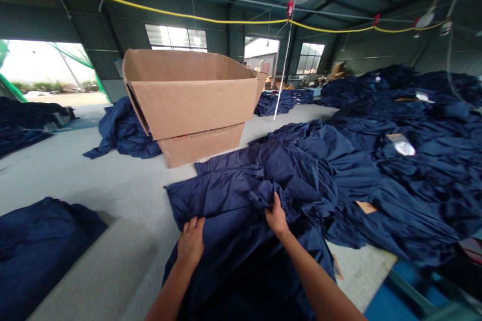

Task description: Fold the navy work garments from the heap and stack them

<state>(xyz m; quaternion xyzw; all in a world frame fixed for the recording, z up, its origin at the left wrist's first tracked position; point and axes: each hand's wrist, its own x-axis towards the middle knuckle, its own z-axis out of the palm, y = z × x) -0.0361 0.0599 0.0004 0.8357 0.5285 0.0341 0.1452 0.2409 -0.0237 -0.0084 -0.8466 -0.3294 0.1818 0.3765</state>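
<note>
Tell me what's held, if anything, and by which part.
Navy fabric, by a bunched fold in the right hand; the left hand is at its left edge, grip unclear.

The box (199,105) is standing on the surface (139,195), beyond the near cloth (226,210), which is lying before the person. A smaller heap (126,128) is resting at the box's left, partly behind it, while a separate bundle (45,241) is lying at the near left. A larger heap (425,175) is spreading across the right, with a card (366,206) lying on it. Windows (176,36) are sitting behind the box.
</note>
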